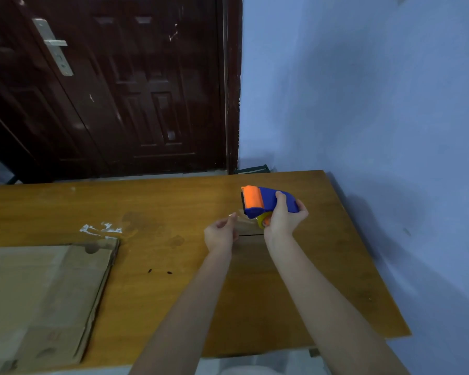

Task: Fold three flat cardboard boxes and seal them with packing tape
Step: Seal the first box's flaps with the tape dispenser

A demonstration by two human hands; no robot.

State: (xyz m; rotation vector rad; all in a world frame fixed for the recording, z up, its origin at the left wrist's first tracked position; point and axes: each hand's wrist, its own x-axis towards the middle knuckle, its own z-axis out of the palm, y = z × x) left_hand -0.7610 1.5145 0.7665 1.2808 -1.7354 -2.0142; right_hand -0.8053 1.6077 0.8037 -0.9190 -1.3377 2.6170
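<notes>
Head view: right hand point(283, 220) grips tape dispenser point(268, 203) mid-frame, left hand point(221, 234) fingers pinching clear tape end point(241, 216). Flat cardboard boxes point(44, 296) lower left on tabletop point(160, 212), untouched. Tape probably thin, sticky, so hold by edge.

We are looking down at a brown wooden table point(157, 266). A stack of flattened cardboard boxes point(44, 299) is lying at its left edge, reaching to the near edge. White smears point(100, 230) and two small dark specks point(159, 272) are sitting mid-surface.
</notes>
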